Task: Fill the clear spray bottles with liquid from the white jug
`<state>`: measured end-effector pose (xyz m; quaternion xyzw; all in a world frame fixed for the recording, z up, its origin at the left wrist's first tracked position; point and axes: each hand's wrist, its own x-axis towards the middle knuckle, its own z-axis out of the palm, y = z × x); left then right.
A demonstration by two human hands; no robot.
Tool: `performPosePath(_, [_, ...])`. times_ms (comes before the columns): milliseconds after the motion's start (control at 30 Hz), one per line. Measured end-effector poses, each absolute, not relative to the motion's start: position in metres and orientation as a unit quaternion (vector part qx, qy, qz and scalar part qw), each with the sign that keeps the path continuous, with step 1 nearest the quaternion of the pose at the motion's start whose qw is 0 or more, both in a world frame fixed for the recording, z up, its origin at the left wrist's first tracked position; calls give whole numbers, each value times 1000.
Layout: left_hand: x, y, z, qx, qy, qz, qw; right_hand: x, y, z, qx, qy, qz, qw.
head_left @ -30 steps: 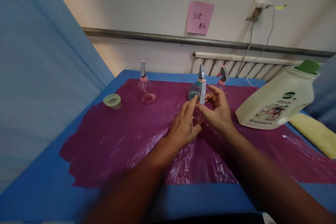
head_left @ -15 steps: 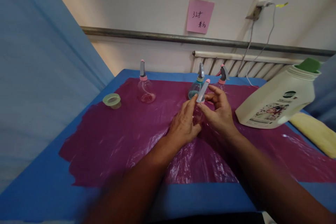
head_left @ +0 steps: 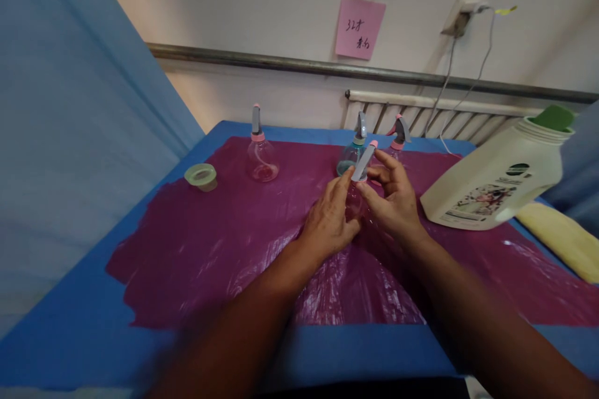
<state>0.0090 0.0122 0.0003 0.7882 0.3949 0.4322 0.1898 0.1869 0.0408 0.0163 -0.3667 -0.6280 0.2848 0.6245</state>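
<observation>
A second ago the grey, pink-tipped spray head [head_left: 364,163] stood straight up between the fingers; now it leans to the right, its tip pointing toward the back of the desk [head_left: 70,330], while both hands sit almost where they were. The left hand [head_left: 329,221] is curled closed around the small clear bottle [head_left: 354,201], thumb and forefinger raised to its neck, so most of the body is hidden. The right hand [head_left: 397,201] is half closed, its thumb and fingertips pinching the base of the spray head where it meets the neck. The bottle is held low over the middle of the purple plastic sheet [head_left: 210,249] that covers the blue desk. There are four spray bottles in all: the held one, a clear one with a pink collar [head_left: 261,153] at the back left, a teal-tinted one [head_left: 349,156] just behind the hands, and a pink one [head_left: 397,134] partly behind the right fingers. One green cap [head_left: 201,176] lies at the left, one white detergent jug [head_left: 498,186] rests tilted at the right, with one yellow cloth [head_left: 561,235] beside it, and one pink note [head_left: 359,28] hangs on the wall.
</observation>
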Motion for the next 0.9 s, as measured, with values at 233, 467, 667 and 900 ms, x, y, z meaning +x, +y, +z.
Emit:
performPosePath(233, [11,12,-1,787,405,430,178,184,45,16,-355,-621,279,641])
performPosePath(467, [11,13,0,791,404,429,166,188,38,14,-351,-640,318,606])
performPosePath(667, [12,10,2,790,408,423,174,187,42,21,-382,-646,247,613])
performPosePath(900, [13,7,2,783,437,408,172,181,44,22,-391,-635,244,620])
